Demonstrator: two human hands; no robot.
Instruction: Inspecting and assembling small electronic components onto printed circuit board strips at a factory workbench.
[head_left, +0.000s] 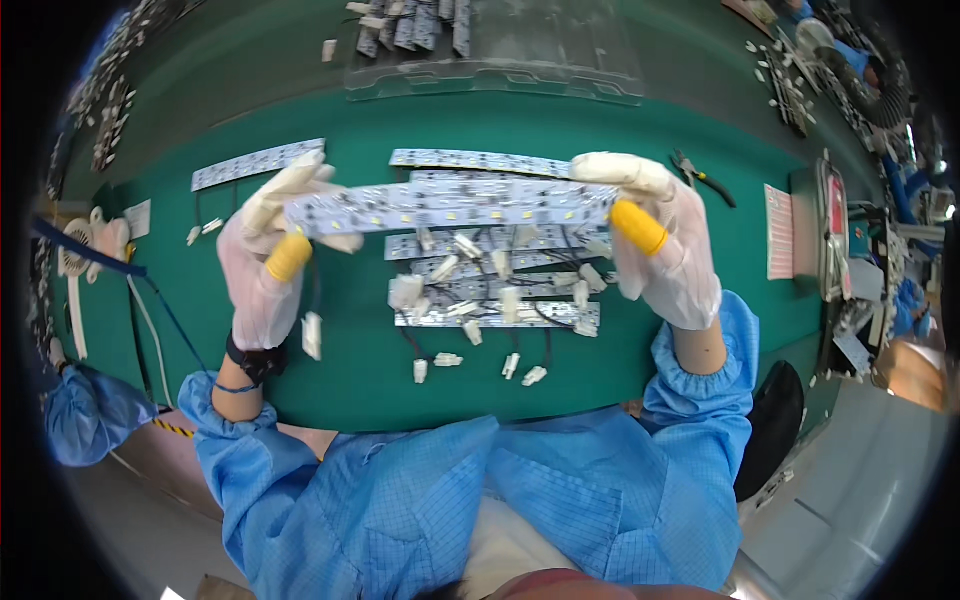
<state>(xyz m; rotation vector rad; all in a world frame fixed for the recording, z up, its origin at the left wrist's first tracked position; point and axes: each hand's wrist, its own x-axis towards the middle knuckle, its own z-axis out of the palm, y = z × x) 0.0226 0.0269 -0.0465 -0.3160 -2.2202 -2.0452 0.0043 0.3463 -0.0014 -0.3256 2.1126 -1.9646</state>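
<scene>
A long white LED circuit board [450, 205] is held up level between my two gloved hands, slightly blurred. My left hand [265, 260] is closed on its left end, a yellow finger cot on the thumb. Its right end is pinched by my right hand [665, 230], whose thumb also wears a yellow cot. A white connector [312, 336] hangs on a dark wire below the left end. Behind and beneath it, several similar boards [500, 316] lie in rows on the green mat [350, 390], with wires and white connectors [420, 370] across them.
Another LED board [258, 164] lies at the left. A clear plastic tray [500, 80] stands at the back beside a pile of boards [410, 25]. Pliers [705, 180] and a printed sheet [780, 232] are at the right. A small white fan [95, 243] stands far left, near another person's sleeve [95, 415].
</scene>
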